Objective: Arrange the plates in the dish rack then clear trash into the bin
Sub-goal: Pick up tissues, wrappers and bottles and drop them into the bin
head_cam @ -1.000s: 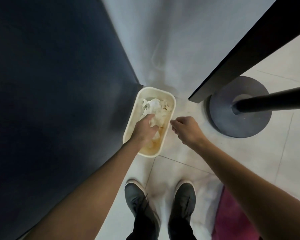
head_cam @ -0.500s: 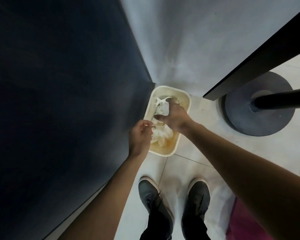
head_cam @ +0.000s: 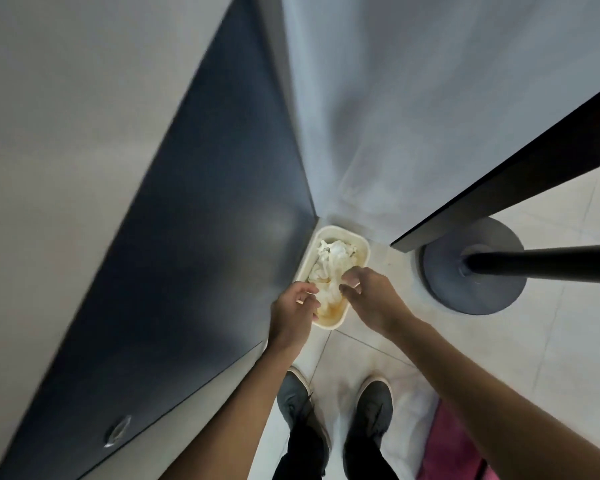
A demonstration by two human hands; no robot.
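Dark blue cabinet panel [head_cam: 194,271] is standing at my left, and the cream bin [head_cam: 342,230] is sitting on the floor in the corner just beside it. My left hand [head_cam: 293,315] and right hand [head_cam: 373,301] are hovering over its near end with fingers curled inward. I cannot tell if they are pinching the crumpled white paper [head_cam: 331,258] lying inside the bin.

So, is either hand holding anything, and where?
Hard to tell: left hand and right hand curl over the bin, fingertips at the near end of the crumpled tissue; a firm grip is not visible.
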